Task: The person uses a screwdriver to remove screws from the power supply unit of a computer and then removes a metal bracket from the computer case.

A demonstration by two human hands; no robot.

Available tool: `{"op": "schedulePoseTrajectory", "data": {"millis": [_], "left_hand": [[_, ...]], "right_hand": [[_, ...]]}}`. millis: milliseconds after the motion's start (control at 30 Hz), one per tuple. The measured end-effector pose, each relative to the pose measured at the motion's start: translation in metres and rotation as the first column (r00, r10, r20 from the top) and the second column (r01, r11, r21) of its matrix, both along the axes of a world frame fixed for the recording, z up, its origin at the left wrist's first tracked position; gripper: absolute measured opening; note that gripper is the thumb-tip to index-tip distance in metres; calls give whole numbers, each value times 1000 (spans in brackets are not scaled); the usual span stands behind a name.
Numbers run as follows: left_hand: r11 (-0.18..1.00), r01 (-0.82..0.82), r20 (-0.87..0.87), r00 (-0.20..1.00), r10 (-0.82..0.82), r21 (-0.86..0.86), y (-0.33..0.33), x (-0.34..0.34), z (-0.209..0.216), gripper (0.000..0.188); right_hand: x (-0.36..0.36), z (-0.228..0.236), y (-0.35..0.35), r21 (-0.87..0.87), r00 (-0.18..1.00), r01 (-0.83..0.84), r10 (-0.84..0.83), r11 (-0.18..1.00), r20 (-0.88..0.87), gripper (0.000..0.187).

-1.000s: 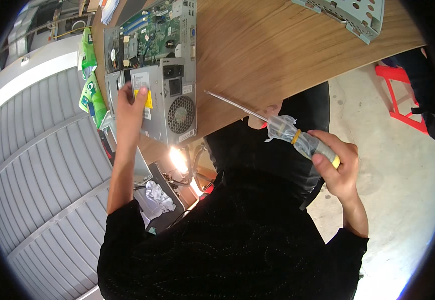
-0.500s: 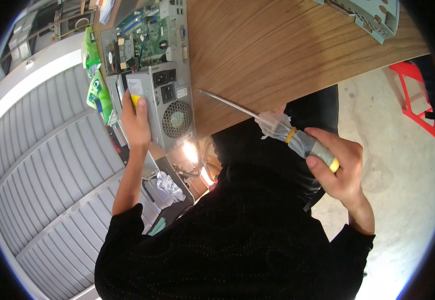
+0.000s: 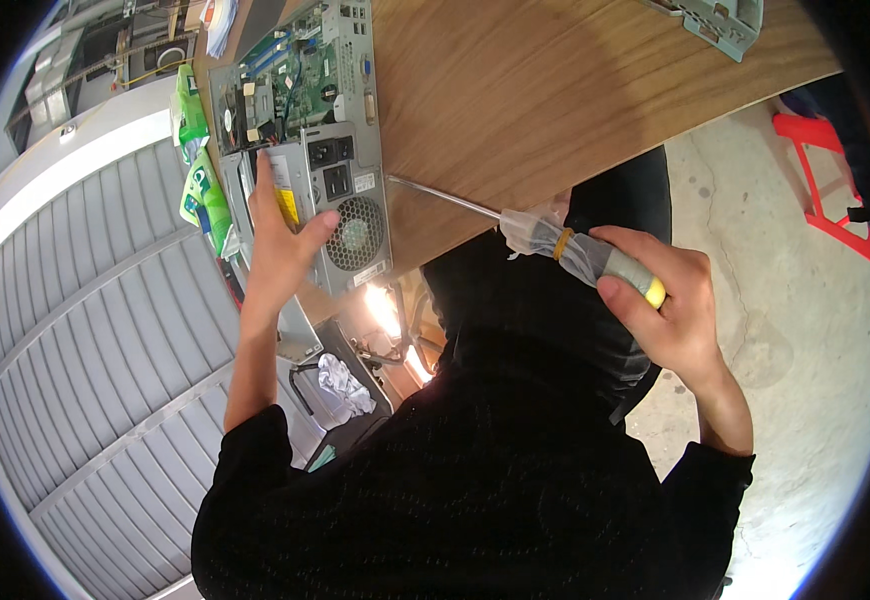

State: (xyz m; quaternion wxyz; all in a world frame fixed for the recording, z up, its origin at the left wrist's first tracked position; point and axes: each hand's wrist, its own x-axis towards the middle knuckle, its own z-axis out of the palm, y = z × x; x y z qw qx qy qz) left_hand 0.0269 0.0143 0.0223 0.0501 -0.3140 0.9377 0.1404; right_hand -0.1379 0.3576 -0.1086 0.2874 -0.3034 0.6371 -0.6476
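An opened desktop computer case (image 3: 367, 110) lies at the left of the table, its green motherboard (image 3: 305, 75) exposed. My left hand (image 3: 280, 245) lies on the metal power supply (image 3: 353, 232), fingers and thumb spread, the thumb near the round fan grille. In my right hand (image 3: 670, 300) is a long screwdriver (image 3: 575, 255); its handle is wrapped in clear plastic with a yellow band. The shaft points left over the table, the tip close to the case's back panel. Whether the tip touches the panel, I cannot tell.
The wooden table (image 3: 515, 90) bears a grey metal bracket (image 3: 720, 25) at its far right. Green packets (image 3: 205, 195) lie beyond the case's left side. A red stool (image 3: 820, 185) stands on the floor at right. Bright lamps (image 3: 383, 310) glow below the table edge.
My left hand has shifted on the power supply, its thumb swinging right toward the fan grille and its fingers spreading. The screwdriver and my right hand have moved slightly left and up.
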Motion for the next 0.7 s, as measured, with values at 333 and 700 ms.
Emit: {"op": "schedulePoseTrajectory", "data": {"millis": [333, 700], "left_hand": [[998, -60, 50, 997, 62, -32, 19, -17, 6, 99], [997, -61, 110, 992, 66, -44, 13, -14, 10, 97]], "right_hand": [[-1, -4, -4, -12, 999, -5, 5, 1000, 34, 30], [0, -1, -4, 20, 998, -5, 4, 1000, 70, 27]]}}
